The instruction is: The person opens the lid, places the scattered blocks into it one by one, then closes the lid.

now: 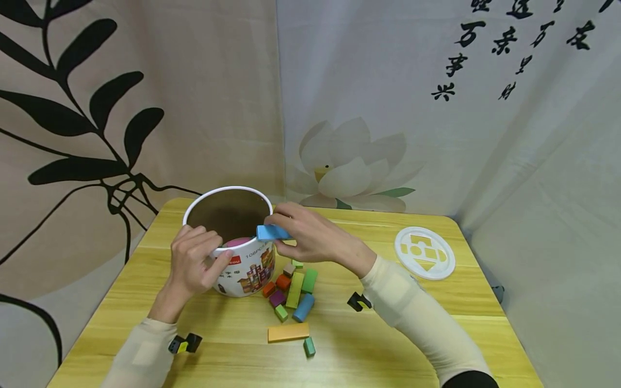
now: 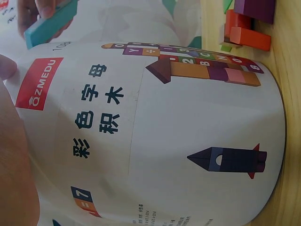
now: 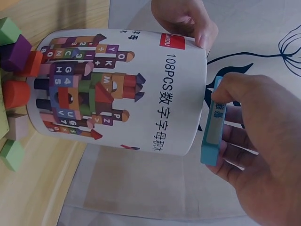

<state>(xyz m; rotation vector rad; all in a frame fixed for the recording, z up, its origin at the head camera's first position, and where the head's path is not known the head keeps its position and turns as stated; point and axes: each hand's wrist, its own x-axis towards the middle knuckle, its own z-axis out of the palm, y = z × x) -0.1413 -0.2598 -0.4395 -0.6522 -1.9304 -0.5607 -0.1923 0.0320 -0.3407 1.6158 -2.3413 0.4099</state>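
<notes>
A white printed bucket of toy blocks (image 1: 245,275) stands on the table, tipped slightly toward me. My left hand (image 1: 198,261) grips its near rim, thumb outside and fingers over the edge. At the rim's right side, my right hand (image 1: 315,233) pinches a long light-blue block (image 1: 273,233) between thumb and fingers. In the right wrist view this block (image 3: 214,127) shows printed characters on one face and lies just beyond the bucket's mouth. Something pink (image 1: 236,242) shows inside, behind the near rim; the deeper contents are hidden.
Several coloured blocks lie right of the bucket, among them a yellow-green block (image 1: 295,291) and a blue cylinder (image 1: 304,307). Nearer me are an orange plank (image 1: 288,332) and a small green block (image 1: 309,347). A white cut-out lid (image 1: 400,253) lies at the right. Curtains hang behind the table.
</notes>
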